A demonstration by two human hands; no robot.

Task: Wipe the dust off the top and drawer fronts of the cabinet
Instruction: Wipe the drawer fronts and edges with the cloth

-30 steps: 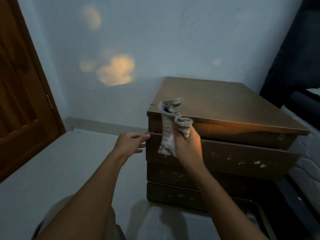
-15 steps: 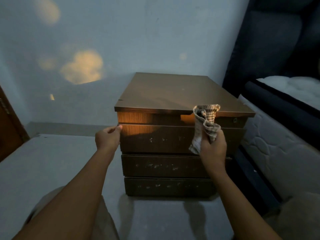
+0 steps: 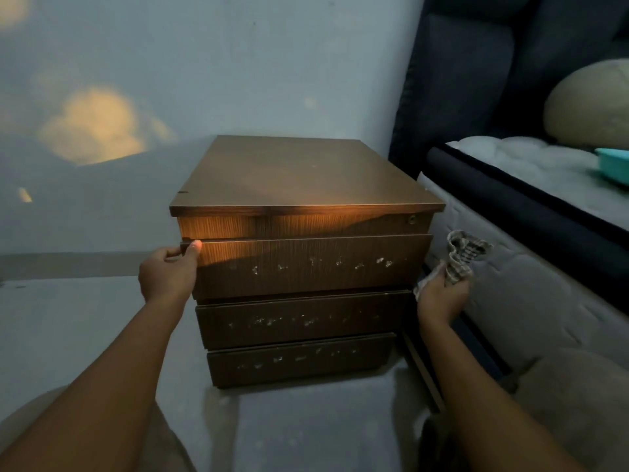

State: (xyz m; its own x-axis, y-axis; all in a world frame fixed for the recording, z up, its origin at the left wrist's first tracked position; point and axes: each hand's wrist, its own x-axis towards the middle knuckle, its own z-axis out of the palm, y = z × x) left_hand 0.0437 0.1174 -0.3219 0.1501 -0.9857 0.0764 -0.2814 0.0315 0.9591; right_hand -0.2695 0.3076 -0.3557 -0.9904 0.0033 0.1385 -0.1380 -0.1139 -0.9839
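- Brown cabinet (image 3: 306, 178) is standing against the wall (image 3: 238, 63), pale specks dotting its drawer fronts (image 3: 299, 321).
- Left hand (image 3: 166, 275) is curling round the left end of the second drawer front (image 3: 306, 264).
- Right hand (image 3: 442, 296) is clutching the bunched checked cloth (image 3: 464, 255) just right of the cabinet, beside the mattress (image 3: 517, 301).
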